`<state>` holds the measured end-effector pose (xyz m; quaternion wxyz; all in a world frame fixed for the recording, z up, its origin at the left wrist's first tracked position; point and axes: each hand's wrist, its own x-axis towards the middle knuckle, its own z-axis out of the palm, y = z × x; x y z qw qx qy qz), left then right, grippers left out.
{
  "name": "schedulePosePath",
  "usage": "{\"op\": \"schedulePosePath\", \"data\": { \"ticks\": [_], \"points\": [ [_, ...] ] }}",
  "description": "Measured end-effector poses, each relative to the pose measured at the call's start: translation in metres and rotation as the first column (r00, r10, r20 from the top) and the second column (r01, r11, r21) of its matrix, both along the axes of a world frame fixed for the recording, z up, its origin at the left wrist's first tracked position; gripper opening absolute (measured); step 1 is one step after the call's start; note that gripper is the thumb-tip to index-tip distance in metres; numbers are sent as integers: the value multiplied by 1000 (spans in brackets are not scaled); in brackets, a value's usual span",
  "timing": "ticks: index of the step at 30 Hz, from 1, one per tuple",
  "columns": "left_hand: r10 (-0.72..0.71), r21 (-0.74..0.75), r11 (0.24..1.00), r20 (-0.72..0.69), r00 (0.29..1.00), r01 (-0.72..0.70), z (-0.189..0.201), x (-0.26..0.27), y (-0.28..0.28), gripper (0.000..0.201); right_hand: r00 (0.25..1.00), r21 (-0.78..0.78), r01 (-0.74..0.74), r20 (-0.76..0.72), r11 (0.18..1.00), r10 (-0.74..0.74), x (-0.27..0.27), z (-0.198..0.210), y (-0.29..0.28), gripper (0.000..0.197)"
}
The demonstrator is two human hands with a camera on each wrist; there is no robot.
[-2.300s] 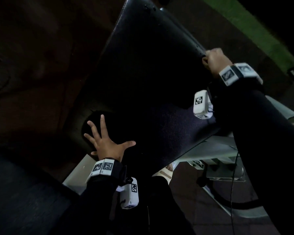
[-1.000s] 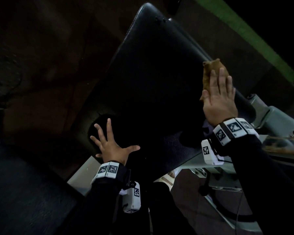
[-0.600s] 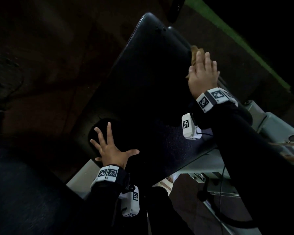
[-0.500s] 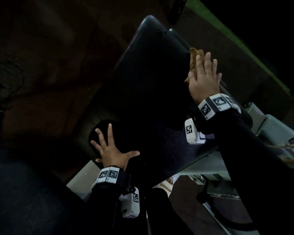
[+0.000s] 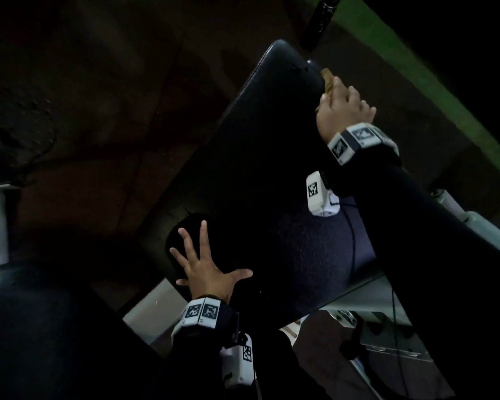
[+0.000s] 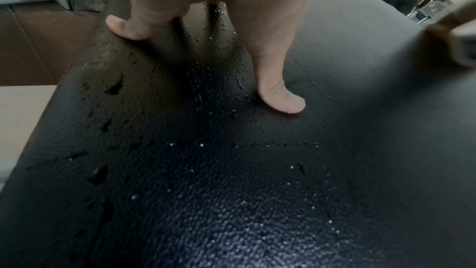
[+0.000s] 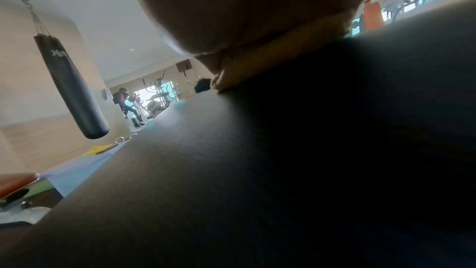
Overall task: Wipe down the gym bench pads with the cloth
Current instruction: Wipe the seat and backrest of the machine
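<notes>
The black bench pad (image 5: 257, 168) slopes up and away from me. My left hand (image 5: 208, 272) lies flat on its lower part with the fingers spread; the left wrist view shows its thumb (image 6: 280, 97) on the pad (image 6: 231, 170), which carries water droplets. My right hand (image 5: 341, 111) is high on the pad's right edge, over the tan cloth (image 5: 327, 79). Its fingers bend over the edge and hold the cloth against the pad. In the right wrist view the palm (image 7: 244, 7) bears down on the cloth (image 7: 270, 58) against the dark pad (image 7: 283, 170).
The bench's pale metal frame (image 5: 373, 301) sits below the pad on the right. Another dark pad (image 5: 41, 327) is at the lower left. A punching bag (image 7: 69, 87) hangs to the left, and a person (image 7: 126, 105) stands far off among exercise machines.
My right hand has slid the cloth up along the pad's right edge toward its top, and its fingers have gone from flat to bent. The left hand has stayed put.
</notes>
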<state>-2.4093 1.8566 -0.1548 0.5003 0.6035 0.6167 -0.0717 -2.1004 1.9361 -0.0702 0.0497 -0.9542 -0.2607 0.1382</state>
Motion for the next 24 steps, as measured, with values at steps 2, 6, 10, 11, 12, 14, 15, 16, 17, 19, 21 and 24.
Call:
{"op": "schedulePosePath", "data": {
  "ticks": [2, 6, 10, 11, 12, 14, 15, 16, 17, 19, 21, 24],
  "points": [
    [4, -4, 1000, 1, 1000, -4, 0, 0, 0, 134, 999, 20, -35, -8, 999, 35, -3, 1, 28, 52],
    [12, -11, 1000, 10, 1000, -12, 1, 0, 1, 133, 975, 4, -222, -4, 975, 222, -20, -3, 67, 56],
    [10, -15, 1000, 14, 1000, -10, 1, 0, 1, 132, 867, -47, -495, 33, 868, 497, -39, -12, 49, 58],
    [9, -14, 1000, 14, 1000, -9, 1, 0, 1, 133, 848, -43, -526, 52, 849, 528, -43, -15, 36, 57],
    [9, -14, 1000, 13, 1000, -9, 1, 0, 1, 133, 843, -38, -531, 76, 847, 532, -46, -17, 21, 57],
    [7, -16, 1000, 11, 1000, -7, 1, 0, 1, 133, 868, -39, -483, 109, 875, 484, -49, -20, -7, 57],
    [4, -14, 1000, 14, 1000, -4, 1, 0, 1, 133, 890, -48, -439, 117, 897, 441, -49, -19, -18, 56],
    [3, -12, 1000, 18, 1000, -3, 1, -1, 1, 134, 913, -57, -386, 122, 921, 390, -46, -18, -27, 56],
    [5, -12, 1000, 21, 1000, -5, 1, -1, 1, 134, 934, -59, -331, 122, 942, 336, -43, -17, -33, 56],
    [8, -13, 1000, 22, 1000, -8, 1, -1, 1, 134, 962, -39, -244, 115, 969, 247, -34, -13, -35, 55],
    [6, -14, 1000, 18, 1000, -6, 0, -1, 1, 135, 975, -17, -205, 89, 979, 205, -24, -9, -23, 54],
    [4, -14, 1000, 14, 1000, -4, -1, -1, 2, 135, 990, 18, -141, 0, 990, 141, -8, -5, 17, 54]
  ]
}}
